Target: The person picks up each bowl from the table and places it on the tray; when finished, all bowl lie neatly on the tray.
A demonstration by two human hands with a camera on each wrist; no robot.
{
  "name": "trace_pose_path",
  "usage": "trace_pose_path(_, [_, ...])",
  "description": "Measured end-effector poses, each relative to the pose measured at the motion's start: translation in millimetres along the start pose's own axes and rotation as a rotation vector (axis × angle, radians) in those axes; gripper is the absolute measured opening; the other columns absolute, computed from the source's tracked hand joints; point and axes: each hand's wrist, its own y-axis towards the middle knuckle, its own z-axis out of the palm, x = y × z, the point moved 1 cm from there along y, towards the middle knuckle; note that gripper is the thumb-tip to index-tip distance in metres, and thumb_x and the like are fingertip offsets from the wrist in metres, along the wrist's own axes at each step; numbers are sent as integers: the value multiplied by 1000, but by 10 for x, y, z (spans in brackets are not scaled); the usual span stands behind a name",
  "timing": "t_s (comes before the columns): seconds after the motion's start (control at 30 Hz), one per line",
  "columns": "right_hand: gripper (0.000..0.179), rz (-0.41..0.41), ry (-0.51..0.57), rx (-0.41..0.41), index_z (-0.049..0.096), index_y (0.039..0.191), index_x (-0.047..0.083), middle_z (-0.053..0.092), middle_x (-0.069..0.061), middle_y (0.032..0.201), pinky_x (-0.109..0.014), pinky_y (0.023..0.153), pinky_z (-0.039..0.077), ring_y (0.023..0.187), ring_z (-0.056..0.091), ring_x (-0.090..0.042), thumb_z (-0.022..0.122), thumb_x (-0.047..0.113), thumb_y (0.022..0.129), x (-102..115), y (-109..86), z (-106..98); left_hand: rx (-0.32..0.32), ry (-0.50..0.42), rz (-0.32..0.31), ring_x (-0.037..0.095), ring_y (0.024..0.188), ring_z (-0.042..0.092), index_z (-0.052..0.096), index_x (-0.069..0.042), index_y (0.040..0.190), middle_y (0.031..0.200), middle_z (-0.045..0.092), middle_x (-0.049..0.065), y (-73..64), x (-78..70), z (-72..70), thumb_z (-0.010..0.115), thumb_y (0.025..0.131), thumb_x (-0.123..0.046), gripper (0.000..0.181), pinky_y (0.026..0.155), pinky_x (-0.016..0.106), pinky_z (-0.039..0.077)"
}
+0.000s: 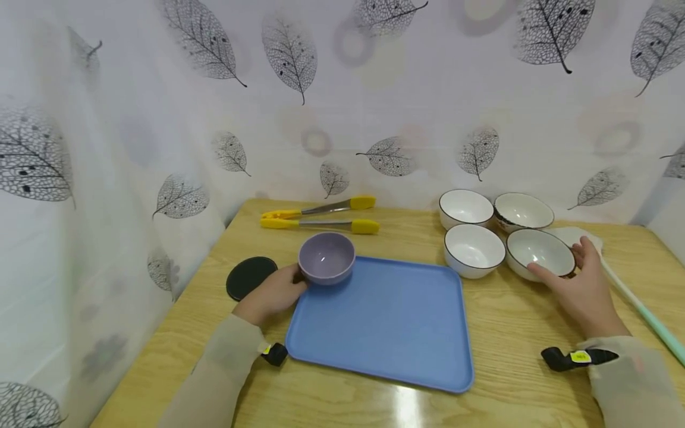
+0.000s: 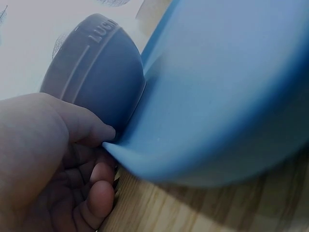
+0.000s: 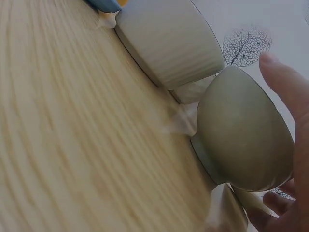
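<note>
A purple bowl (image 1: 326, 259) stands on the left back corner of a blue tray (image 1: 396, 315). My left hand (image 1: 274, 291) is at that corner, beside the bowl. In the left wrist view its thumb (image 2: 96, 128) lies on the tray's rim against the bowl's lower side, with the other fingers curled below. My right hand (image 1: 583, 285) spreads around a pale grey bowl (image 1: 540, 252). Its thumb reaches over the near rim, and the other fingers are by the outer wall. In the right wrist view the thumb (image 3: 285, 82) looks apart from the bowl (image 3: 244, 130).
Two white bowls (image 1: 473, 249) and another pale bowl (image 1: 523, 211) stand close to the grey one. Yellow-tipped tongs (image 1: 326, 224) lie at the back. A black disc (image 1: 250, 277) sits at the left, and a green-handled spatula (image 1: 647, 318) at the right.
</note>
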Motion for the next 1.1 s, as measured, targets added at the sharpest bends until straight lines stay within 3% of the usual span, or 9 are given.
trace_pose_path(0.17, [115, 1, -27, 56, -15, 159, 5, -1, -32, 163, -67, 115, 11, 144, 12, -57, 72, 40, 91, -54, 5, 21, 0, -6, -2, 30, 142, 40, 39, -13, 155, 153, 46, 10, 9, 4, 6, 52, 102, -26, 56, 116, 53, 32])
trace_pose_path(0.4, [120, 13, -56, 72, -15, 158, 4, -3, -37, 161, -73, 112, 12, 142, 11, -60, 75, 42, 89, -81, 11, 68, 6, -3, -17, 30, 142, 40, 38, -12, 155, 153, 46, 11, 5, -2, 7, 52, 102, -25, 56, 115, 54, 32])
trace_pose_path(0.67, [123, 27, -68, 59, -18, 157, 3, -6, -37, 160, -74, 111, 12, 143, 8, -61, 75, 44, 88, -50, 14, 82, 7, -7, -17, 30, 142, 41, 39, -13, 155, 152, 47, 10, -2, -21, -2, 52, 102, -26, 55, 115, 53, 33])
trace_pose_path(1.1, [118, 52, -95, 3, -5, 160, 2, 7, -37, 160, -74, 109, 20, 141, 18, -61, 76, 46, 87, -28, -5, 62, 11, -11, -38, 30, 143, 40, 38, -13, 155, 154, 45, 10, -2, -34, -1, 51, 103, -27, 55, 116, 54, 32])
